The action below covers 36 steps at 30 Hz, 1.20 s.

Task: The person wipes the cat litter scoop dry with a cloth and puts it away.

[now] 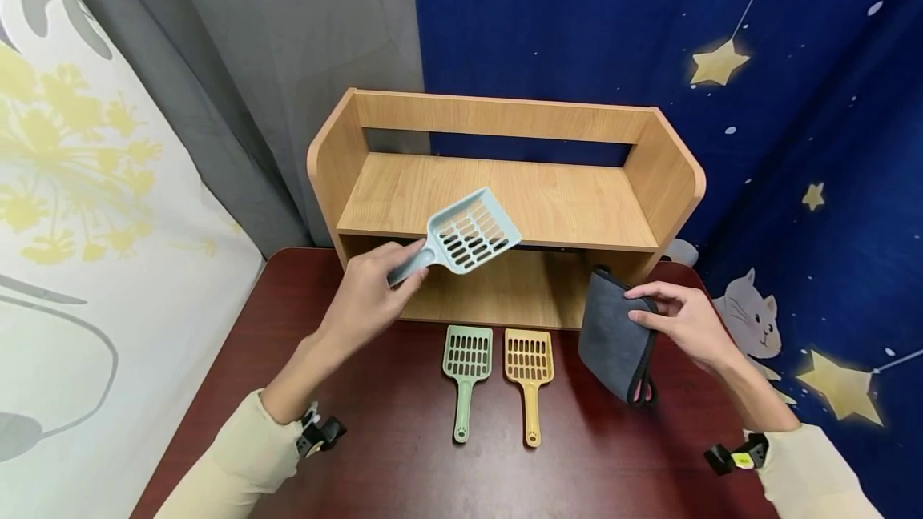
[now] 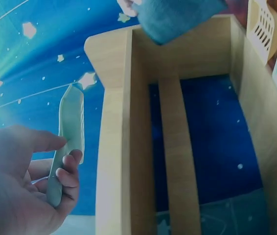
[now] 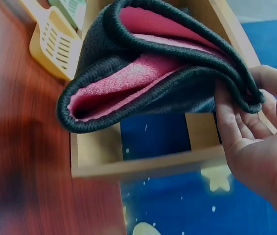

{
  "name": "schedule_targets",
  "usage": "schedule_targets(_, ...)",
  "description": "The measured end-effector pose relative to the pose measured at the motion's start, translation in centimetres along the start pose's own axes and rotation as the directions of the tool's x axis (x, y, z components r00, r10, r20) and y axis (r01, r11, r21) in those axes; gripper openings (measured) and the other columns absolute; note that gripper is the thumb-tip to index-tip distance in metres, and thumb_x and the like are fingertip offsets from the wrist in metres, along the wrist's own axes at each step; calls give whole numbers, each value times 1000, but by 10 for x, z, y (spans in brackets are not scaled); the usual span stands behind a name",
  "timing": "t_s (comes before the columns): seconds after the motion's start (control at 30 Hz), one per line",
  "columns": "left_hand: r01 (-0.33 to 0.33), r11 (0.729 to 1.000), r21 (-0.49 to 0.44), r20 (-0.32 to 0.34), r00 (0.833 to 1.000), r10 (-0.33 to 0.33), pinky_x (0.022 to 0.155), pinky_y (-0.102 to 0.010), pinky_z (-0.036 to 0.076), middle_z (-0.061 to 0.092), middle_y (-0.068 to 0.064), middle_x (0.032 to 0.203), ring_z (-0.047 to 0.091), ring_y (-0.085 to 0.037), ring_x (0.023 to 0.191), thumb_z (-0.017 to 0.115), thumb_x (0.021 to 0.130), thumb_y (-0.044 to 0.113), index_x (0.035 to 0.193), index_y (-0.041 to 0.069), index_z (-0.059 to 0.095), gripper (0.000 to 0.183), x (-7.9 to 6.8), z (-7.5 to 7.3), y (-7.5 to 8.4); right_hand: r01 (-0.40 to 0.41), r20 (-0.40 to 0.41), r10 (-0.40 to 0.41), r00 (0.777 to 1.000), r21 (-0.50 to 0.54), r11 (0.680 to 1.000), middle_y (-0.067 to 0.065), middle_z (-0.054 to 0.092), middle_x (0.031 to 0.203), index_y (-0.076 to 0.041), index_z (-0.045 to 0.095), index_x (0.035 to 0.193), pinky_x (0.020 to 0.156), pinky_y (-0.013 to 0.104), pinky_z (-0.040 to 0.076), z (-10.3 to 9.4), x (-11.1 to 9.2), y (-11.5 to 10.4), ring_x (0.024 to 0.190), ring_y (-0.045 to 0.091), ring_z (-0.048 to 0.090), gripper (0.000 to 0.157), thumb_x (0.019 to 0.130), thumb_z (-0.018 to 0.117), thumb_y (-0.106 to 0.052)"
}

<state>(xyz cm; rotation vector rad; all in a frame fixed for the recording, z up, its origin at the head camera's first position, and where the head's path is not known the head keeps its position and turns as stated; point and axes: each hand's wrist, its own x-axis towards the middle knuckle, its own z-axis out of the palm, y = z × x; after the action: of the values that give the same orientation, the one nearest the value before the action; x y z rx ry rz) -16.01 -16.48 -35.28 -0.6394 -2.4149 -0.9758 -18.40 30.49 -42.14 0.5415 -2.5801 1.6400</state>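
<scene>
My left hand (image 1: 373,288) grips the handle of a pale blue slotted litter scoop (image 1: 472,232), held up before the wooden shelf's upper board. The left wrist view shows the scoop (image 2: 71,117) edge-on, thumb and fingers curled about its handle. At the right, my right hand (image 1: 681,319) pinches the upper corner of a folded dark grey cloth (image 1: 614,336), which hangs by the shelf's right end. Pink lining (image 3: 153,73) shows between its folds in the right wrist view. A green litter scoop (image 1: 467,359) and a yellow one (image 1: 530,367) lie side by side on the table.
A two-tier wooden shelf (image 1: 505,240) stands at the back of the dark red table (image 1: 375,455). Behind it hang a grey curtain (image 1: 303,62) and a blue star-patterned one (image 1: 562,38). White patterned fabric (image 1: 108,303) borders the left side.
</scene>
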Motion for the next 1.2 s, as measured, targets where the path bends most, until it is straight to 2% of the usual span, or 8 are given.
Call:
schedule_targets(0.17,14,999,51,-44,999,-11,73,-40,54,77,-19,111,70,-26,88,76,97,9,134,-2,71,39,16,-10,-5,16,22,-16,1000,-35,999,-9,50,74,1,74,117,49,32,34,-10,-2,8,53,16,35,26,92,79,1)
schedule_targets(0.33,28,997,77,-62,998,-24,72,-42,53,76,-22,110,69,-29,86,77,97,9,133,-4,71,39,29,-15,-11,27,50,-23,998,-79,996,-8,59,83,-1,75,117,47,32,34,-16,-5,16,52,13,35,26,91,80,0)
schedule_targets(0.43,48,995,85,-67,997,-42,76,-44,56,76,-23,116,72,-31,92,78,97,10,132,-5,71,39,37,-15,-16,15,69,-9,998,-88,996,-8,62,88,-1,75,117,46,32,34,-19,-7,22,51,11,36,26,92,80,0)
schedule_targets(0.57,94,990,101,-74,993,-87,83,-49,58,74,-25,122,75,-35,102,79,96,11,132,-4,71,40,47,-15,-24,-6,85,13,996,-87,996,-9,61,86,-1,75,118,45,32,35,-23,-8,32,52,10,37,26,92,80,-2)
schedule_targets(0.7,144,981,130,-55,989,-138,84,-52,58,73,-26,124,74,-38,104,78,97,13,133,-4,70,40,56,-16,-33,-9,85,15,996,-67,998,-9,67,95,1,74,118,47,32,36,-27,-9,41,52,12,37,26,92,79,1)
schedule_targets(0.93,223,962,158,-46,975,-219,80,-50,57,74,-25,122,72,-32,95,77,98,17,133,-3,71,40,69,-15,-45,1,77,5,997,-76,997,-8,58,83,1,74,116,46,32,34,-29,-11,52,52,14,36,26,91,80,1)
schedule_targets(1.1,267,952,147,-59,964,-261,85,-51,56,75,-24,120,72,-34,101,77,98,17,132,-3,71,40,76,-13,-51,-1,79,6,997,-63,998,-7,56,80,2,74,116,46,33,34,-27,-12,58,53,14,37,26,91,80,3)
schedule_targets(1.2,287,946,153,-60,958,-281,84,-51,56,75,-23,120,72,-34,101,76,99,17,132,-2,72,39,80,-10,-53,-9,82,11,997,-29,1000,-10,60,83,4,73,116,47,32,35,-26,-12,63,54,10,38,27,90,80,4)
